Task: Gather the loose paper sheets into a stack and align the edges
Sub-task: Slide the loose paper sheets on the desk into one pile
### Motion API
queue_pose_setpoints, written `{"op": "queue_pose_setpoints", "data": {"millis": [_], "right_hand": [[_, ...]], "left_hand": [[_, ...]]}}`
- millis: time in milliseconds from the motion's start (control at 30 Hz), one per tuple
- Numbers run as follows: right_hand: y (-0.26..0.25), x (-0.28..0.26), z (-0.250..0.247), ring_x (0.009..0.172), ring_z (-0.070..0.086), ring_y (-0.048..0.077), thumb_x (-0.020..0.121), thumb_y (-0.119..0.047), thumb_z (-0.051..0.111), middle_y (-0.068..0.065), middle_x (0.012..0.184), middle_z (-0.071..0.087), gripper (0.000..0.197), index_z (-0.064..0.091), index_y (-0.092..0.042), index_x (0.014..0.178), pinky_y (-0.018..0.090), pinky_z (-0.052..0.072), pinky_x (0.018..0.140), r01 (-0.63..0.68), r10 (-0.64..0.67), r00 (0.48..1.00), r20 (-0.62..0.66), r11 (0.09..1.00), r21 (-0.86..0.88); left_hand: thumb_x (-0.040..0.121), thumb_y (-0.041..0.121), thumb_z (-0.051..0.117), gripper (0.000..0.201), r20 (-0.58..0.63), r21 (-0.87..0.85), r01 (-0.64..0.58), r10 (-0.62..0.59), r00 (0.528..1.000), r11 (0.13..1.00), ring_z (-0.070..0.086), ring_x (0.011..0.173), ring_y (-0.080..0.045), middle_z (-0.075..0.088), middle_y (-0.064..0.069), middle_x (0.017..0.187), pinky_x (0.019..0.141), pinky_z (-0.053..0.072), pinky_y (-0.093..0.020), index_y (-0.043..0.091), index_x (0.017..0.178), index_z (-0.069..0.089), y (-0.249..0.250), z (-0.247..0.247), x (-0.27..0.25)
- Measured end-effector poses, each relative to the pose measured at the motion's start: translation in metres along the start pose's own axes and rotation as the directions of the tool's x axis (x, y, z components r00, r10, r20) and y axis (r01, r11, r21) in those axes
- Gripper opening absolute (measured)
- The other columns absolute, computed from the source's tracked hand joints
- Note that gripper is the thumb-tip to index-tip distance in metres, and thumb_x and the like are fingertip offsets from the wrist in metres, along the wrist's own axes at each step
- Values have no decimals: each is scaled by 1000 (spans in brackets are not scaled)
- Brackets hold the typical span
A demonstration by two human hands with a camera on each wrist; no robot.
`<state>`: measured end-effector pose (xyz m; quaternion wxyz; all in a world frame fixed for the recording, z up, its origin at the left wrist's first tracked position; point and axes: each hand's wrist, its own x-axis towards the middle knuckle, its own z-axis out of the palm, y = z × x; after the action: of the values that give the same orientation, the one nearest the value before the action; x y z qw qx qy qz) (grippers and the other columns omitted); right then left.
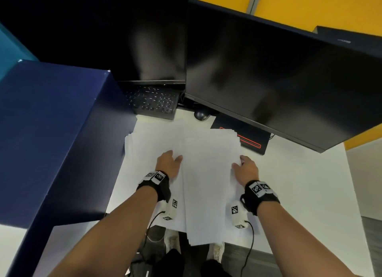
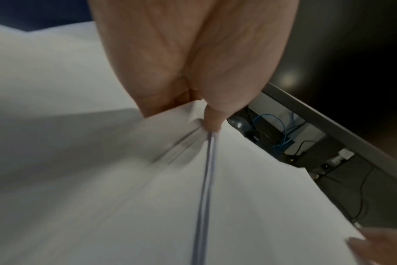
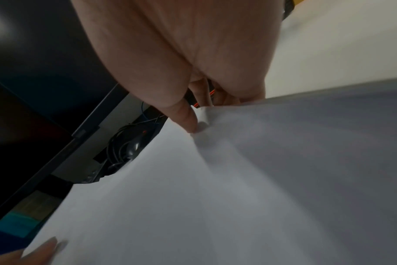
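A stack of white paper sheets lies in the middle of the white desk, and its near end hangs over the front edge. My left hand pinches the stack's left edge, thumb on top and fingers underneath; the left wrist view shows the thumb pressing the layered sheet edges. My right hand pinches the right edge the same way, and its thumb crumples the top sheet a little. More sheets lie fanned out to the left and behind, partly under the held stack.
Two dark monitors stand at the back, with a black keyboard and a mouse under them. A black pad with a red line lies at the back right. A dark blue partition borders the desk's left side.
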<state>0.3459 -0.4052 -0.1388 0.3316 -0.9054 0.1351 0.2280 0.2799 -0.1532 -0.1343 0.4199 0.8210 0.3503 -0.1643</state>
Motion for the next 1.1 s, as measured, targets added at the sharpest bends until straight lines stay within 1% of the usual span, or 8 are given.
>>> {"op": "queue_pose_setpoints", "data": {"millis": [100, 233, 367, 600, 767, 933, 1033, 1100], "right_hand": [[8, -9, -18, 123, 58, 31, 93, -25, 60, 15, 133, 62, 48, 55, -5, 136, 28, 41, 101, -24, 24, 1000, -19, 999, 33], [42, -38, -31, 103, 64, 36, 93, -31, 60, 22, 104, 68, 34, 67, 0, 104, 33, 46, 86, 10, -9, 1000, 7, 977, -213], [59, -82, -2, 80, 50, 17, 98, -26, 49, 10, 94, 62, 22, 55, -8, 87, 23, 36, 70, 75, -34, 993, 116, 926, -370], [53, -76, 4, 83, 60, 26, 96, -35, 49, 11, 92, 68, 39, 66, 0, 90, 26, 44, 73, -13, 34, 997, 66, 954, -299], [18, -20, -3, 102, 61, 40, 98, -34, 50, 31, 109, 64, 46, 62, 10, 105, 36, 45, 88, 26, -33, 999, -43, 986, -163], [-26, 11, 6, 105, 58, 38, 101, -22, 42, 27, 118, 60, 36, 59, 7, 114, 33, 43, 86, 105, -98, 994, 43, 968, -230], [-23, 19, 3, 87, 56, 32, 96, -24, 51, 24, 109, 59, 28, 59, 2, 102, 28, 39, 76, 116, -115, 993, 19, 975, -187], [-11, 21, -4, 85, 59, 34, 93, -27, 56, 20, 94, 60, 24, 55, -5, 83, 28, 38, 72, 104, -108, 994, -16, 979, -174]], "left_hand": [[102, 41, 44, 55, 10, -33, -18, 18, 1000, 999, 48, 135, -30, 52, -14, 147, 109, 36, -31, 4, 143, 47, -1, -6, -12], [94, 50, 52, 44, 166, 336, 14, -74, 983, 942, 68, 101, -31, 74, -14, 99, 89, 50, -31, 10, 83, 67, -38, -25, -39], [96, 32, 54, 41, 293, 348, -21, -88, 952, 937, 75, 80, -27, 76, -11, 75, 83, 57, -28, 8, 66, 67, -58, -4, -60], [99, 34, 41, 37, 115, 330, 12, -52, 992, 944, 67, 94, -30, 71, -13, 97, 78, 47, -28, 8, 83, 61, -49, -4, -52], [98, 43, 52, 51, -24, 189, -31, 36, 999, 981, 59, 120, -33, 65, -17, 127, 101, 44, -34, 0, 125, 60, -8, -10, -15], [98, 20, 54, 23, -62, 211, -125, 141, 988, 969, 64, 103, -33, 68, -17, 112, 79, 48, -31, 2, 108, 63, 27, 6, 13], [95, 21, 60, 21, -69, 149, -151, 163, 984, 977, 66, 100, -33, 69, -15, 105, 75, 47, -29, 3, 105, 65, 23, 6, 12], [91, 27, 65, 39, -99, 64, -115, 121, 988, 991, 65, 110, -29, 68, -11, 117, 91, 52, -32, 6, 124, 62, 7, -5, 8]]}}
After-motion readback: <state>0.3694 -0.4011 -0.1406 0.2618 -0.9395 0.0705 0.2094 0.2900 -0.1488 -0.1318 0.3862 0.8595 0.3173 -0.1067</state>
